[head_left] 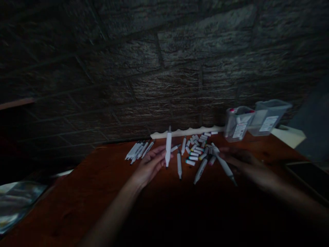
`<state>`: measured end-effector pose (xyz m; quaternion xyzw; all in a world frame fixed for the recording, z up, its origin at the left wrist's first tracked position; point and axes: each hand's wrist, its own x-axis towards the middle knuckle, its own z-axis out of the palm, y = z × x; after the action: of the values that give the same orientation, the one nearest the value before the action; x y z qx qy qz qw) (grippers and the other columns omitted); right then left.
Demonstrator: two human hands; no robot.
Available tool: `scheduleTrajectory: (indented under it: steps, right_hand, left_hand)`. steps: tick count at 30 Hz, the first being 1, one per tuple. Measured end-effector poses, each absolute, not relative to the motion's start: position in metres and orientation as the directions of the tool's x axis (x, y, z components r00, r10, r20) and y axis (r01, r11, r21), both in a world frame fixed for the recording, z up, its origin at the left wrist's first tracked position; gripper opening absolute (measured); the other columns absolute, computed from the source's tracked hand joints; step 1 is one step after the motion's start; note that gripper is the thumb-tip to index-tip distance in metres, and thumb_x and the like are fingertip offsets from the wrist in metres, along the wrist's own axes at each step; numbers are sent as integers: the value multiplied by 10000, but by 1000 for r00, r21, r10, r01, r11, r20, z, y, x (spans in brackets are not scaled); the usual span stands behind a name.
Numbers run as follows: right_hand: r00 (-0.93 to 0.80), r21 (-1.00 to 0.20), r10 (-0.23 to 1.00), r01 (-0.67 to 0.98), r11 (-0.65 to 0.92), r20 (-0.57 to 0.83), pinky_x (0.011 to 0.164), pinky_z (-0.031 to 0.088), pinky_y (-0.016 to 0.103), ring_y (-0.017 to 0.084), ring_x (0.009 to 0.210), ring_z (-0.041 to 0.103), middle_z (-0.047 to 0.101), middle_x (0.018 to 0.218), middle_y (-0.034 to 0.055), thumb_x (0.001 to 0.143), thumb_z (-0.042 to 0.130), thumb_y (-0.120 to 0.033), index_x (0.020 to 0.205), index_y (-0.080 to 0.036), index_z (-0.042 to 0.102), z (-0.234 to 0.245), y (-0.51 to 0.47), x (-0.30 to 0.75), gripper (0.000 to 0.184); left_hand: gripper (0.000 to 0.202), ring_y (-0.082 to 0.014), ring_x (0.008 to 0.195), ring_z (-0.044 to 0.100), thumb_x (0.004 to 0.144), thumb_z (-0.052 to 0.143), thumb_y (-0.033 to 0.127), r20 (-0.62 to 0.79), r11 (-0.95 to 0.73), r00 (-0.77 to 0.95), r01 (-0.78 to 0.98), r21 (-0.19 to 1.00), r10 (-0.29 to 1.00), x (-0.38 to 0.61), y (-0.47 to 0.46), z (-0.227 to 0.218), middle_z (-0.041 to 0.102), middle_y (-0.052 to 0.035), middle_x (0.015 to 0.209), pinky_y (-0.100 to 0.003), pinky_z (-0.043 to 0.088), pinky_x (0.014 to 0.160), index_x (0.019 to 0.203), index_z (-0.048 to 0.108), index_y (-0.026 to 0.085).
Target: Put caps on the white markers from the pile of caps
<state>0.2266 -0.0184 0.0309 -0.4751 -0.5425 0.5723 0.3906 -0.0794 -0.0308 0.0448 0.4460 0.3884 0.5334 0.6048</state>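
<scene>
My left hand (pixel 152 164) is closed on a white marker (pixel 168 147), held nearly upright with its capless dark tip pointing up. On the right, my right hand (pixel 238 159), slightly blurred, grips a second marker (pixel 224 163) that slants down toward the lower right. Between the hands several loose marker caps (pixel 196 151) with coloured ends lie in a pile. An uncapped marker (pixel 179 164) and another marker (pixel 200 171) rest on the table in front of that pile. Left of my left hand, several markers (pixel 138 151) lie side by side in a group.
At the back right stand a clear plastic box (pixel 234 128) with a few items inside and another clear box (pixel 267 120). A dark flat object (pixel 308 178) lies at the right edge of the wooden table (pixel 84 195). A stone-patterned wall (pixel 164 82) rises behind it.
</scene>
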Motion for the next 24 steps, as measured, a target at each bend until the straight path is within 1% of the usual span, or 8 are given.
scheduleTrajectory:
  steps: [3,6,8,10,15,18,21,24]
  right_hand:
    - [-272,-991,953,24,-132,-133,512,352,212,80,563,447,657,773,-5,744,723,-491,1121,-237,647,30,-18,228,461]
    - [-290,-985,946,-43,-167,-148,597,419,221,93,651,529,685,859,8,736,747,-444,1094,-254,672,30,-20,229,412]
    - [-309,-981,938,-68,-183,-154,635,440,225,99,698,557,694,904,14,737,753,-421,1091,-264,677,29,-21,229,394]
    - [-330,-982,933,-67,-175,-144,621,437,218,96,693,556,695,903,15,740,753,-416,1089,-268,685,29,-22,230,386]
    - [-335,-987,935,-56,-148,-121,604,432,206,84,675,545,693,881,11,733,758,-425,1081,-269,699,30,-21,230,386]
    - [-332,-989,935,-33,-145,-126,593,430,207,81,657,532,699,892,15,728,756,-441,1081,-264,700,31,-20,229,398]
    - [-331,-988,934,-21,-150,-135,549,408,206,71,601,492,699,881,16,718,760,-448,1088,-258,693,31,-21,230,420]
    - [-328,-990,936,-18,-141,-128,545,406,212,77,603,491,697,893,22,715,760,-446,1069,-249,693,32,-22,230,411]
  left_hand:
    - [309,-107,683,598,724,789,320,11,40,212,-239,970,977,-69,-38,42,692,-33,773,-194,470,632,982,722,164]
    - [246,-103,652,579,741,774,329,12,35,274,-166,985,962,-64,-42,37,680,-29,798,-218,478,632,915,719,164]
    - [204,-110,678,586,749,768,312,9,30,295,-127,991,955,-63,-43,33,672,-20,794,-224,479,655,881,704,171]
    - [189,-121,730,602,757,763,297,12,18,306,-96,995,952,-62,-44,31,671,-12,802,-229,480,699,893,693,185]
    - [287,-148,813,626,768,752,271,-17,27,320,-26,999,947,-60,-46,30,692,-31,932,-264,494,768,1040,688,208]
    - [270,-156,850,627,760,758,247,-28,29,338,3,1000,941,-59,-49,34,697,-38,959,-259,500,774,1019,696,203]
    - [279,-168,895,624,762,755,232,4,-11,365,18,1000,931,-59,-50,37,690,-58,1023,-250,505,766,1033,696,198]
    - [226,-153,835,638,754,762,217,4,10,379,-34,999,925,-58,-51,36,704,-47,941,-240,508,733,968,693,192]
